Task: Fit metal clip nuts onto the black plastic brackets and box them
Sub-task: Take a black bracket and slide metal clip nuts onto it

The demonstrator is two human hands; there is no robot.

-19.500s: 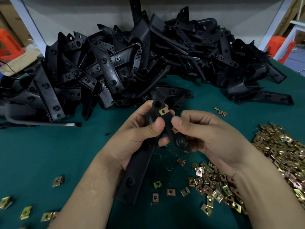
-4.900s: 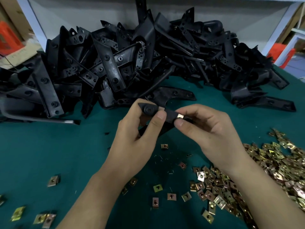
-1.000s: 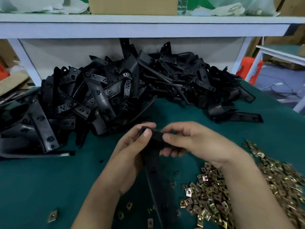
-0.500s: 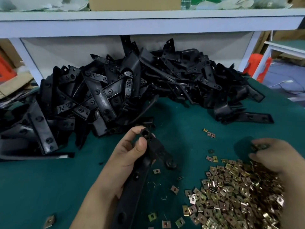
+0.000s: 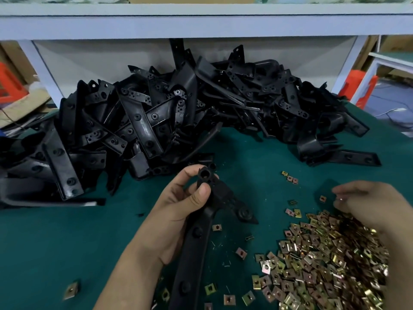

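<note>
My left hand (image 5: 178, 206) grips a long black plastic bracket (image 5: 196, 245) near its upper end, thumb just below the round hole, and the bracket's length runs down towards me. My right hand (image 5: 368, 202) hovers over the far edge of the heap of brass-coloured clip nuts (image 5: 330, 262) at the right. It is blurred, its fingers curled together and pointing left. A small metallic glint shows at the fingertips, so it seems to pinch a clip nut (image 5: 340, 199).
A large heap of black brackets (image 5: 178, 113) fills the back of the green table (image 5: 67, 238). Loose clip nuts (image 5: 289, 178) lie scattered around it. A white shelf (image 5: 201, 21) runs overhead, with a red stool (image 5: 357, 88) beyond the right edge.
A second ago both hands were together on the bracket. My right hand then left it for the clip nut heap and now lifts slightly leftward; my left hand keeps holding the bracket.
</note>
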